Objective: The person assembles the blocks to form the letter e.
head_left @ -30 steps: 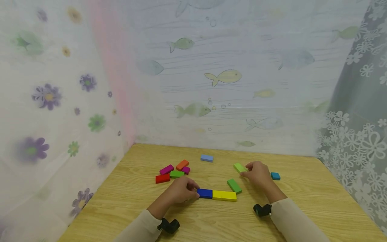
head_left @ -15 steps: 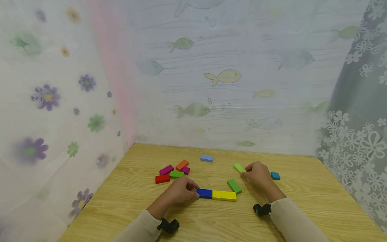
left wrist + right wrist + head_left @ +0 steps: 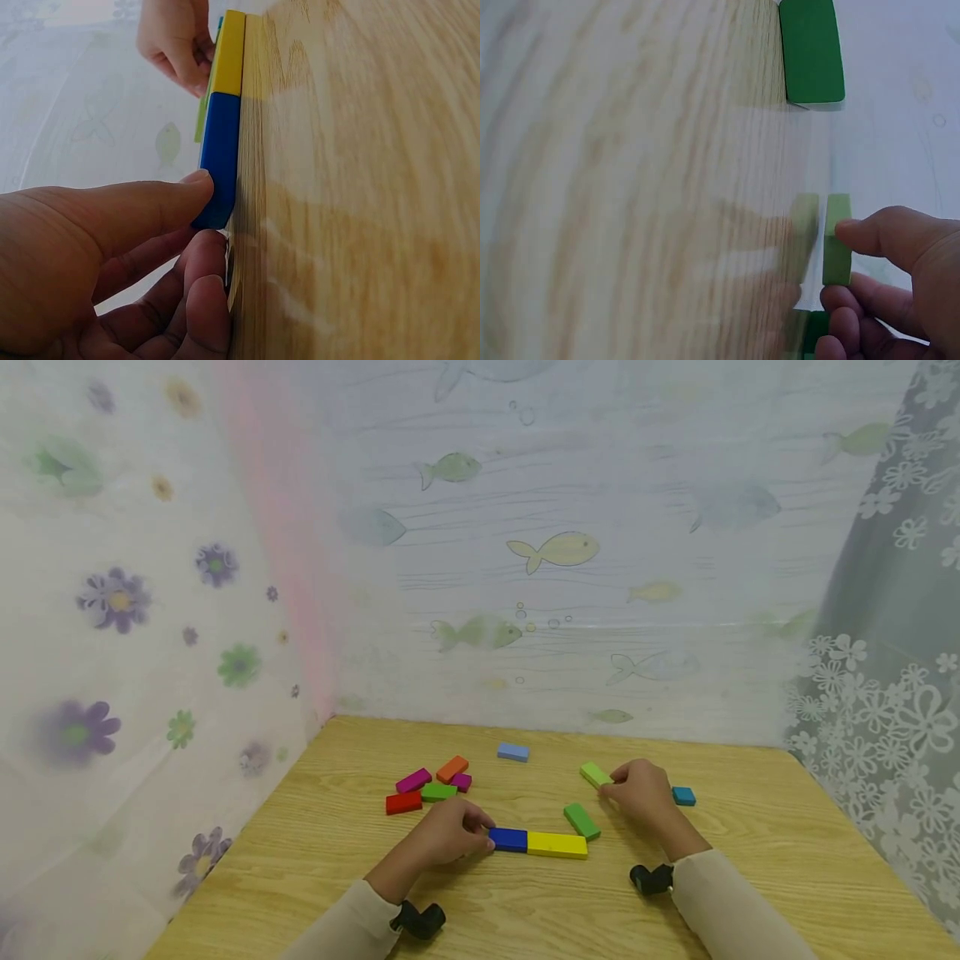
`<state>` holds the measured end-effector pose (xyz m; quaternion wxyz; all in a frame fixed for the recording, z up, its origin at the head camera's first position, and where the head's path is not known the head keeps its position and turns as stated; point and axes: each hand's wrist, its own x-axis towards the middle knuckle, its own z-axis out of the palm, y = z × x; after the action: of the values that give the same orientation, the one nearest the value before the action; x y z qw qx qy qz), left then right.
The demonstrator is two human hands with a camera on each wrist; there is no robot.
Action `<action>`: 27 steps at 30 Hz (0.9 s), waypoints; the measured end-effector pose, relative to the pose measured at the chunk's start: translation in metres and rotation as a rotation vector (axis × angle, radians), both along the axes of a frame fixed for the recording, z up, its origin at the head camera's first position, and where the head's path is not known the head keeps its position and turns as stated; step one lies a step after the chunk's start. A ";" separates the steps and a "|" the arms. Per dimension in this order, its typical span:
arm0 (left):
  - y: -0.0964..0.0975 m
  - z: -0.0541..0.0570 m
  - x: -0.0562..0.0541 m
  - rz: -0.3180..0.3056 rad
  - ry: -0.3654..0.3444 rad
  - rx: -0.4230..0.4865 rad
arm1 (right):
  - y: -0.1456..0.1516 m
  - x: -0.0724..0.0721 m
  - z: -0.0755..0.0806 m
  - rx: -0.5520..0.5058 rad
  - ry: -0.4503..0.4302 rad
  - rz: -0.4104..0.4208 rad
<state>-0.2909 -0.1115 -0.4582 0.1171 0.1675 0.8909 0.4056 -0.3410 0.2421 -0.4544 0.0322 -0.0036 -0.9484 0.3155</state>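
Head view, and both hands are busy! The left grip has thumb and finger clamped on the near-left end of the blue block, so nearly all of that piece reaches out to the right of the fingertips. And look, the yellow block lies end to end with it, the pair making one straight bar on the wooden surface.

Across to the right grip! It pinches the light green block by its near end, the far end poking out ahead and to the left of the fingertips. From the right wrist, the thumb presses one face with the other fingers curled close by; whether the block sits flat or slightly raised, I can't tell.

Between that hand and the bar lies the green block, slanted, just beside the yellow one's right end. The teal block sits right by the right hand, on its outer side. Beyond the left hand it's a colourful cluster: red block, orange block and more, with a pale blue block alone farther back.
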 end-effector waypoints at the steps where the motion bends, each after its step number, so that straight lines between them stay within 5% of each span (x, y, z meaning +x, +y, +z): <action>1: 0.000 0.000 0.000 0.001 0.000 -0.002 | 0.000 0.000 0.000 0.001 0.005 -0.001; 27: 0.001 0.003 0.002 0.006 -0.012 0.004 | -0.028 0.003 0.012 -0.016 0.059 0.135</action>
<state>-0.2887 -0.1103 -0.4555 0.1208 0.1629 0.8898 0.4088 -0.3385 0.2143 -0.4422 0.0386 0.0696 -0.9424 0.3247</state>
